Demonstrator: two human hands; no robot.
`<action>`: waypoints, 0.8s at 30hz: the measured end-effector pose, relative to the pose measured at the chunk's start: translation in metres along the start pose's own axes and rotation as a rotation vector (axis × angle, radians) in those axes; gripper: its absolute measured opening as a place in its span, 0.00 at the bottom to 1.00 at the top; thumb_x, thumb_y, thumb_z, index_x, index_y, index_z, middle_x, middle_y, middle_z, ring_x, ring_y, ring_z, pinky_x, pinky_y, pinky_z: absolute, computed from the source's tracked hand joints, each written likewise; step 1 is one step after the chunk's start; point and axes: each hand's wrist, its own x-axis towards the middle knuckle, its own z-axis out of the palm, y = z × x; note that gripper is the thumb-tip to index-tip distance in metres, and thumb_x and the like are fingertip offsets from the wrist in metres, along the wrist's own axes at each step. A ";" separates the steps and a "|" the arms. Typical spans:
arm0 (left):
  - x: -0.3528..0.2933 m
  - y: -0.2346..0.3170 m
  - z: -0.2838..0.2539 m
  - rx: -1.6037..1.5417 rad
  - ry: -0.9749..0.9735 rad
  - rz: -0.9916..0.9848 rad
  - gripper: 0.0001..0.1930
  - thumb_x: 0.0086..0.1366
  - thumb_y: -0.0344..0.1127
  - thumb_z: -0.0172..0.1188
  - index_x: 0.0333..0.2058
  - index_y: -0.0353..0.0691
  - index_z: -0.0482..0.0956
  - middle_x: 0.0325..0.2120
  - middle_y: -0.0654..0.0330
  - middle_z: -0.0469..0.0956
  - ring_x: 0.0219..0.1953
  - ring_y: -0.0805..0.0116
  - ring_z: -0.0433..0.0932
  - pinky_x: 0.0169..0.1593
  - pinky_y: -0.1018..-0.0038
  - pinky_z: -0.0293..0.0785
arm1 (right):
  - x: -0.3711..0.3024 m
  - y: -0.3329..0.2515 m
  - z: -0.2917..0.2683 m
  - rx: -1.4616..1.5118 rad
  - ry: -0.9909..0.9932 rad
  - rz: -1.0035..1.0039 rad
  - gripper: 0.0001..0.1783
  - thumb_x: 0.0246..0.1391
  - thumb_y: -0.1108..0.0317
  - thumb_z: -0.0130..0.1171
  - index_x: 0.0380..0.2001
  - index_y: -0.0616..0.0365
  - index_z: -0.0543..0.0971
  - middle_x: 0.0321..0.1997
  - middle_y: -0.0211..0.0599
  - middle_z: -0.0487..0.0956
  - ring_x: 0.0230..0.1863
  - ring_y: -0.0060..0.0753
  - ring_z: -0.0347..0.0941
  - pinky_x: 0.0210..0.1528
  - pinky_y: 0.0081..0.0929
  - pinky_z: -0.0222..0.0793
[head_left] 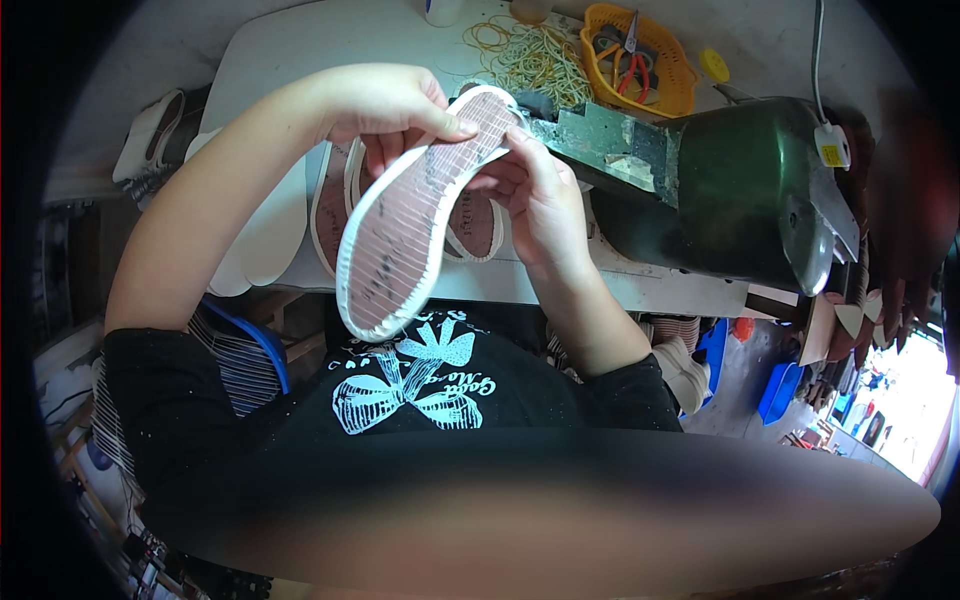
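Note:
In front of my chest I hold up a shoe sole (400, 225) with a pinkish-brown, thinly striped face and a white gathered rim. It is tilted, its wider end toward me. My left hand (385, 108) grips the narrower far end, thumb pressed on the striped face. My right hand (540, 190) pinches the rim on the opposite side, right beside the dark green machine's arm (610, 150). Both hands' fingers partly hide behind the piece. Under it on the table lie similar striped pieces (475, 225), partly covered by it and my hands.
The white table (290, 60) carries a heap of pale cords (530, 62) and an orange basket (688, 85) holding pliers and other tools. The green machine's rounded body (750, 190) stands at the right. White sole-shaped pieces (278, 215) lie at the left edge. Blue bins (780, 392) sit below.

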 end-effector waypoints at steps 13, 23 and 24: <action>0.018 0.006 0.007 -0.134 0.125 0.019 0.25 0.63 0.50 0.54 0.20 0.30 0.76 0.08 0.56 0.73 0.06 0.76 0.70 0.10 0.84 0.66 | -0.049 -0.002 -0.043 -0.183 -0.223 0.270 0.13 0.54 0.65 0.58 0.31 0.68 0.78 0.28 0.31 0.79 0.27 0.17 0.71 0.30 0.16 0.66; 0.049 -0.027 -0.036 -0.137 0.588 0.298 0.30 0.62 0.62 0.47 0.19 0.38 0.73 0.06 0.67 0.66 0.08 0.80 0.60 0.13 0.82 0.55 | 0.001 0.014 0.011 0.219 -0.013 -0.004 0.18 0.61 0.63 0.46 0.45 0.70 0.71 0.37 0.39 0.78 0.35 0.24 0.76 0.40 0.21 0.71; 0.038 -0.035 -0.039 -0.257 0.685 0.306 0.29 0.65 0.61 0.43 0.25 0.37 0.74 0.10 0.64 0.69 0.12 0.81 0.64 0.17 0.83 0.58 | 0.000 0.014 0.018 0.131 0.014 -0.038 0.20 0.63 0.60 0.44 0.46 0.69 0.69 0.37 0.38 0.78 0.36 0.25 0.76 0.40 0.22 0.71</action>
